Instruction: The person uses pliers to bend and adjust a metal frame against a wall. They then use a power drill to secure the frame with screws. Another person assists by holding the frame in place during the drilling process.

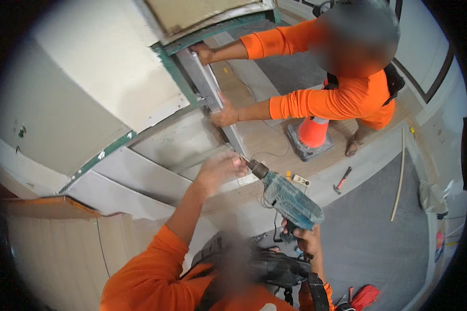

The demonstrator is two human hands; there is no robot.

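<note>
My right hand (303, 236) grips the handle of a dusty teal power drill (290, 202), whose chuck points up-left toward a long grey metal bar (198, 71). My left hand (225, 168), slightly blurred, has its fingers pinched beside the bit at the bar's lower end; what they hold is too small to make out. Another person (355, 103) in orange sleeves kneels opposite, one hand high on the bar and the other around its middle. The bar lies along a green-edged opening in a white panelled structure (124, 62).
An orange cone (310, 136) stands beside the other person. A power strip (301, 181) with cable, a hammer (342, 180) and a long thin strip (398, 181) lie to the right. A red bag (365, 298) is at the lower right, a wooden panel (62, 238) at the lower left.
</note>
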